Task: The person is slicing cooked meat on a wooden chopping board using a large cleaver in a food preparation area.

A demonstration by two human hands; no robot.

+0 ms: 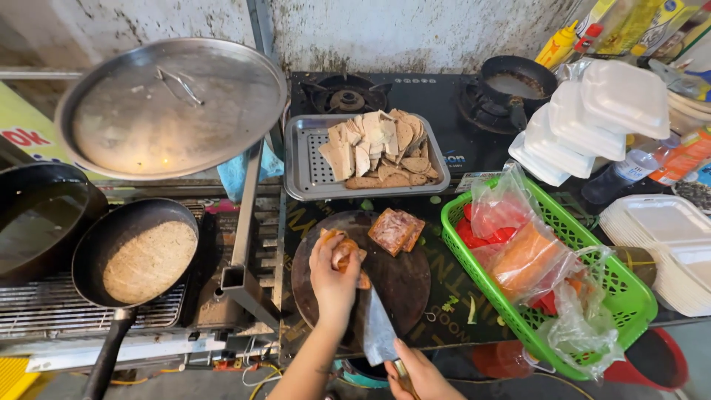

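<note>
My left hand (333, 278) presses down on an orange-brown piece of food (342, 253) on the dark round cutting board (404, 285). A cleaver (378, 330) rests blade-down beside that food, and my right hand (418, 374) grips its handle at the bottom edge of the view. Two reddish square slices (395, 230) lie at the far side of the board.
A metal tray (296, 159) of pale and browned slices sits on the black gas stove (474, 148). A green basket (629, 296) with plastic bags stands right, white foam boxes (592, 122) behind. Left are a frying pan (141, 255), a dark pan (37, 218) and a big metal lid (170, 107).
</note>
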